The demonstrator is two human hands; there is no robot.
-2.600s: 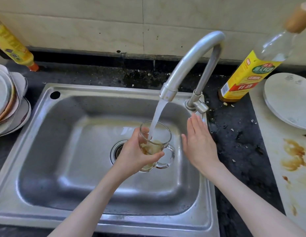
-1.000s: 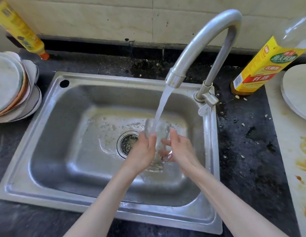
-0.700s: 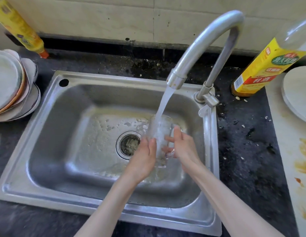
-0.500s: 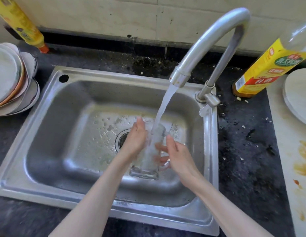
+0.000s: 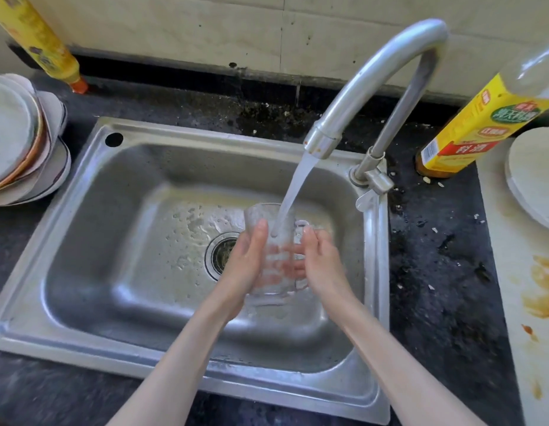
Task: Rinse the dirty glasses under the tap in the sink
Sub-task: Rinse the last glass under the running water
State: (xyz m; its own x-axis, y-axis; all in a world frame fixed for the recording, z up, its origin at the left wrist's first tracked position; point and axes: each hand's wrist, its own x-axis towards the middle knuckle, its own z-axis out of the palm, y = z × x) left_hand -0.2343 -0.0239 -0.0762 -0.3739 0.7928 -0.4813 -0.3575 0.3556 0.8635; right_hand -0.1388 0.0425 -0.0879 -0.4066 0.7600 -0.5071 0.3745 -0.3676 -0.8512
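Note:
A clear glass mug with a side handle stands upright over the steel sink, right of the drain. Water streams from the curved tap into its mouth. My left hand grips the mug's left side, fingers curled round it. My right hand holds the right side by the handle, its fingers showing through the glass. The mug's contents look clear.
Stacked plates sit on the dark counter left of the sink. A yellow bottle leans at the back left, and a yellow-labelled bottle stands at the right. A pale plate lies on a stained white board.
The mug held brownish liquid 2.6 s ago with my right hand at the tap lever. Both hands now hold it, turned upright under the stream after being tilted half a second ago.

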